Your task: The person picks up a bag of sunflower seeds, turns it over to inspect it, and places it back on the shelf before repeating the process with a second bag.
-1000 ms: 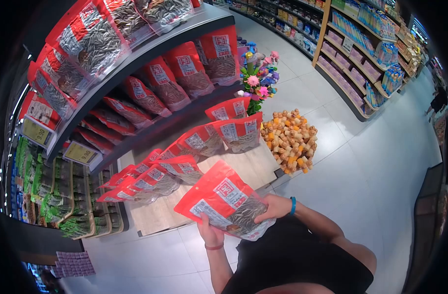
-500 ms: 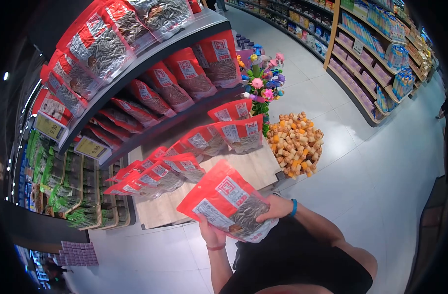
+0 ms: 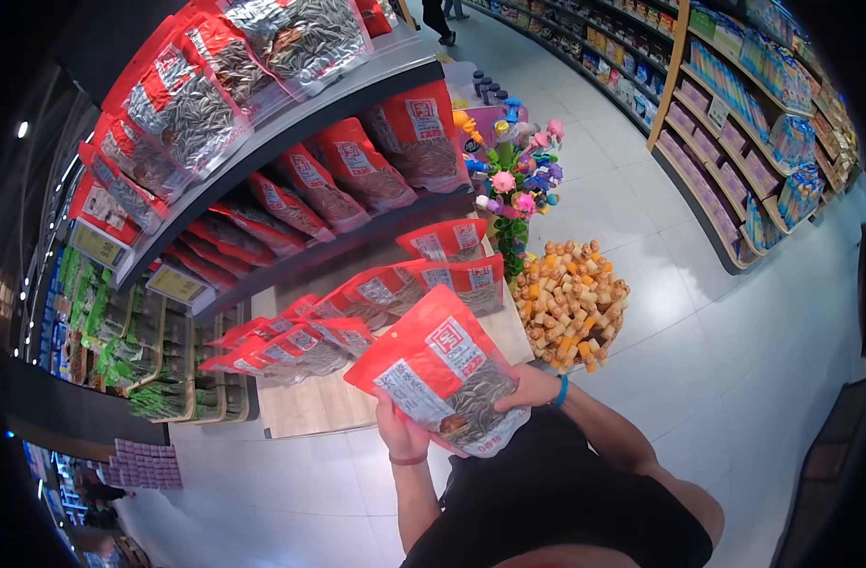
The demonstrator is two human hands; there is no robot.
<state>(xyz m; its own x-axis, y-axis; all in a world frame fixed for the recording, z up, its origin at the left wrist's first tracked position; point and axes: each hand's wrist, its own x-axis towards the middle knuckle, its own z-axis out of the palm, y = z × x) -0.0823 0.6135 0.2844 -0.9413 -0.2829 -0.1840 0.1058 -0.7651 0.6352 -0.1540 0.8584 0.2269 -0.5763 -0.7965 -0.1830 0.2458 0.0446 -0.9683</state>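
Observation:
Between my two hands is a red and clear bag of sunflower seeds [image 3: 449, 367], tilted, its printed front facing up at me. My left hand [image 3: 402, 431] grips its lower left side, with a red band on the wrist. On the right edge, my right hand [image 3: 530, 386] is closed with the thumb over the front; a blue band circles that wrist. Just beyond the held bag, similar red bags [image 3: 381, 289] stand in rows on a pale wooden display board [image 3: 310, 407].
Shelves of red seed bags [image 3: 353, 161] rise at the left, with yellow price tags [image 3: 176, 284] on their edge. A basket heap of tan and orange pieces [image 3: 572, 303] stands beside colourful artificial flowers [image 3: 516, 180]. Stocked shelves [image 3: 736, 142] line the right; a person's legs [image 3: 440, 21] show far back.
My view has shifted slightly, and the held bag now appears a little higher and more upright in it. Both hands keep their hold. A person's legs have come into view at the far top.

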